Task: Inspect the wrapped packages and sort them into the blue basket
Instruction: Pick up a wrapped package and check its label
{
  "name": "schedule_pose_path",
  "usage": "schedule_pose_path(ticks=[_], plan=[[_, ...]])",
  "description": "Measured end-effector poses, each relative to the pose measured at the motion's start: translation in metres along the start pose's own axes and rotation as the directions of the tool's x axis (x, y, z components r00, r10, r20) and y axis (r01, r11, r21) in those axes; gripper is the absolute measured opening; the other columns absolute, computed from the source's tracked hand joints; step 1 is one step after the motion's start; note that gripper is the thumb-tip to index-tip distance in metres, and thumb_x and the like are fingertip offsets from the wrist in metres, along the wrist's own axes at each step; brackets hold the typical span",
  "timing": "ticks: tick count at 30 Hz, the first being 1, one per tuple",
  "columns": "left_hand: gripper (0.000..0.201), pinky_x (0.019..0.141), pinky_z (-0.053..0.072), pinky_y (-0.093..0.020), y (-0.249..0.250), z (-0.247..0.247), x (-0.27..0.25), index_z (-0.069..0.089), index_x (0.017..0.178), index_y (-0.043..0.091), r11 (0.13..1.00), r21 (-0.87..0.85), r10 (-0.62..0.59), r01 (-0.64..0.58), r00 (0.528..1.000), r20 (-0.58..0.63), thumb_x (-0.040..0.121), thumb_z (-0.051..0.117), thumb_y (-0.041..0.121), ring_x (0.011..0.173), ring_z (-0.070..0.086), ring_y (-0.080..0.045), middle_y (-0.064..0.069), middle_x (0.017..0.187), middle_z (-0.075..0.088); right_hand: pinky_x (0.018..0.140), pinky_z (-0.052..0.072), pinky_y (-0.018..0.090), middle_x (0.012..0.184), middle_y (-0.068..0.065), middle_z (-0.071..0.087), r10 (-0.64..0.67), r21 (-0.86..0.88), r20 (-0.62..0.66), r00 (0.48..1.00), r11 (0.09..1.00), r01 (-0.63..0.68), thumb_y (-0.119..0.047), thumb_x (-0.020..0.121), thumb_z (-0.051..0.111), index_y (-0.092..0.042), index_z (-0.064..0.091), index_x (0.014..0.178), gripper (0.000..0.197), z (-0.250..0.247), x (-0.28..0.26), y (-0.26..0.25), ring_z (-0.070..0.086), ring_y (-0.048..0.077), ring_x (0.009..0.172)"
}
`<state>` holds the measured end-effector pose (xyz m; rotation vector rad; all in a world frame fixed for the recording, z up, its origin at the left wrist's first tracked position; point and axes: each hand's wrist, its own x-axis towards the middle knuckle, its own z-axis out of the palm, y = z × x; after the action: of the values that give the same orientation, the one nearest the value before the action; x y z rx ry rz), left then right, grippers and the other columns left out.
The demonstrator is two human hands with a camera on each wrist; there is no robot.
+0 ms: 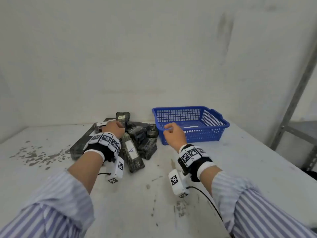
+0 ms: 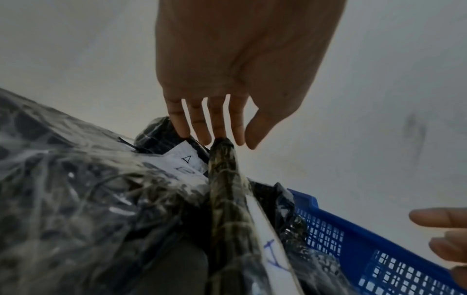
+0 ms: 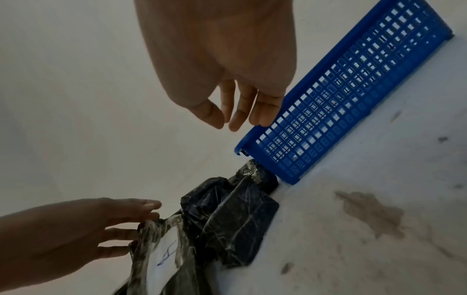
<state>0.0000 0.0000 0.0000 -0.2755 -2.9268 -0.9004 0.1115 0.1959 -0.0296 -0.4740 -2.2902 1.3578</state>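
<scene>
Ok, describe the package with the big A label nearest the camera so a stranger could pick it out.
Start at the blue basket on the white table; left of it lies a pile of dark wrapped packages. The long package sticks out of the pile's near edge, between the two wrists. Its long white label carries a blue handwritten A, and it reaches closer to the person than the rest of the pile.

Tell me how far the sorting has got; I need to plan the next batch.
Barely started. Done: no dark package shows in the blue basket; only something pale and flat lies on its floor. In hand: nothing gripped; the left hand reaches with straight fingers over the pile of wrapped packages, and the right hand hangs relaxed at the basket's near corner. Left: the whole pile, including the package labelled A.
</scene>
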Motion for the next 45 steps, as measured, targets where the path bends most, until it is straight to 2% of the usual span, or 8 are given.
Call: schedule_pose_path(ticks=[6,10,15,20,27,35,38,45], plan=[[0.058,0.103,0.042,-0.037,-0.009,0.012,-0.003,0.057,0.123,0.008,0.986,0.157,-0.083,0.058,0.983,0.161,0.087,0.061,0.053,0.119,0.054,-0.028,-0.010,0.127,0.058,0.081,0.043,0.029,0.099,0.003,0.059,-0.011,-0.031,0.077,0.997,0.999,0.014,-0.013,0.099,0.054,-0.013,0.062,0.109,0.014,-0.003,-0.009,0.003,0.056,0.020,0.094],[0.037,0.077,0.041,-0.028,-0.017,0.020,-0.003,0.048,0.075,0.016,0.999,0.015,-0.046,0.045,0.995,0.088,0.081,0.072,0.043,0.072,0.050,-0.012,0.003,0.081,0.049,0.085,0.042,0.028,0.103,0.000,0.059,-0.013,-0.024,0.085,0.996,1.000,0.015,-0.017,0.100,0.055,-0.012,0.065,0.113,0.017,-0.002,-0.007,0.012,0.055,0.016,0.098],[0.048,0.092,0.052,-0.041,-0.030,0.014,0.000,0.059,0.109,0.008,0.950,-0.306,-0.026,0.062,0.992,0.120,0.074,0.082,0.031,0.108,0.059,-0.029,-0.007,0.114,0.058,0.079,0.041,0.026,0.105,0.002,0.065,-0.026,0.011,0.126,0.992,1.000,0.025,-0.021,0.100,0.057,-0.015,0.067,0.108,0.014,0.002,0.002,0.024,0.058,0.017,0.100],[0.032,0.051,0.055,-0.026,-0.026,-0.017,-0.007,0.061,0.103,0.007,0.813,-0.583,0.026,0.009,0.998,0.053,0.078,0.079,0.016,0.076,0.064,-0.024,-0.016,0.105,0.067,0.076,0.051,0.032,0.096,0.002,0.065,-0.061,0.119,0.225,0.972,0.992,0.034,-0.018,0.099,0.059,-0.022,0.063,0.107,0.010,-0.003,0.008,0.014,0.062,0.014,0.082],[0.016,0.059,0.060,-0.030,0.018,-0.058,-0.012,0.067,0.106,0.011,0.493,-0.857,0.105,-0.149,0.988,-0.111,0.090,0.065,0.009,0.076,0.068,-0.024,-0.014,0.086,0.066,0.082,0.061,0.036,0.114,-0.008,0.061,-0.192,0.425,0.411,0.891,0.905,0.000,-0.032,0.100,0.058,-0.036,0.041,0.146,0.049,-0.024,0.020,-0.049,0.073,0.033,0.101],[0.034,0.077,0.059,-0.025,0.032,-0.055,-0.016,0.059,0.120,0.007,0.452,-0.880,0.244,-0.145,0.969,-0.034,0.087,0.065,0.003,0.084,0.073,-0.019,-0.014,0.103,0.070,0.074,0.058,0.025,0.114,0.036,0.065,-0.344,0.576,0.198,0.918,0.798,0.175,0.000,0.094,0.063,-0.025,0.058,0.133,0.047,-0.044,0.040,-0.055,0.073,0.023,0.076],[0.043,0.070,0.059,-0.024,0.037,-0.050,-0.016,0.055,0.128,0.014,0.519,-0.828,0.218,-0.213,0.969,-0.113,0.087,0.066,0.006,0.072,0.073,-0.018,-0.010,0.100,0.071,0.070,0.059,0.025,0.111,0.035,0.067,-0.350,0.599,0.178,0.920,0.780,0.182,-0.001,0.092,0.064,-0.022,0.061,0.128,0.042,-0.050,0.046,-0.063,0.071,0.021,0.070],[0.040,0.063,0.058,-0.023,0.053,-0.043,-0.029,0.054,0.124,0.016,0.437,-0.855,0.272,-0.280,0.947,-0.171,0.088,0.064,0.003,0.067,0.070,-0.020,-0.008,0.101,0.061,0.062,0.055,0.024,0.095,0.018,0.074,-0.378,0.504,0.152,0.913,0.824,0.257,-0.013,0.087,0.072,-0.024,0.059,0.118,0.035,-0.050,0.048,-0.067,0.066,0.017,0.064]])
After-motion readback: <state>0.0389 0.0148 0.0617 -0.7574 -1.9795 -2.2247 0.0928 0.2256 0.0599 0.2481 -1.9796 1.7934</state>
